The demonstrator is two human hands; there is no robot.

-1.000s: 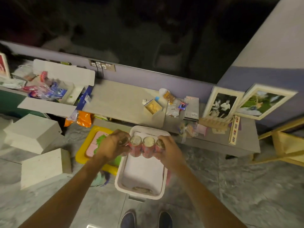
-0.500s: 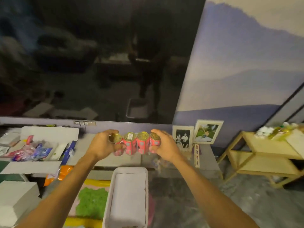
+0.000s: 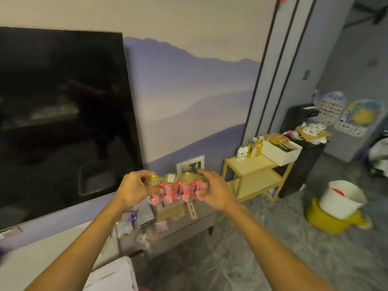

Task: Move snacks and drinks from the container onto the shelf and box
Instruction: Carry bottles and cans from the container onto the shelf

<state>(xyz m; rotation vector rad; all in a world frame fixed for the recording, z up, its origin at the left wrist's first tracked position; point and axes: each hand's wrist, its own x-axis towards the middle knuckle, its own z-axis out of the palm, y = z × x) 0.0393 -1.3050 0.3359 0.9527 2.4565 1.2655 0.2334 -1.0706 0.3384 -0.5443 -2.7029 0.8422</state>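
A row of several red drink cans (image 3: pixel 175 189) with gold tops is pressed between my left hand (image 3: pixel 133 189) and my right hand (image 3: pixel 216 191), held in the air at chest height. The white container (image 3: pixel 113 276) lies at the bottom edge below my left arm, only its corner showing. To the right stands the yellow two-tier shelf (image 3: pixel 255 177). On its top tier sit a white box (image 3: pixel 281 151) filled with snack packets and some small bottles (image 3: pixel 254 148) beside it.
A large dark TV screen (image 3: pixel 63 122) fills the left. Below my hands is a low grey cabinet (image 3: pixel 184 223) with loose snack packs and a photo frame. A white bucket on a yellow basin (image 3: pixel 340 208) sits on the marble floor at right, beside a black bin (image 3: pixel 302 162).
My head has lifted and turned right, so the shelf and box now show at the right. Both hands stay clamped on the row of cans, raised up from the container.
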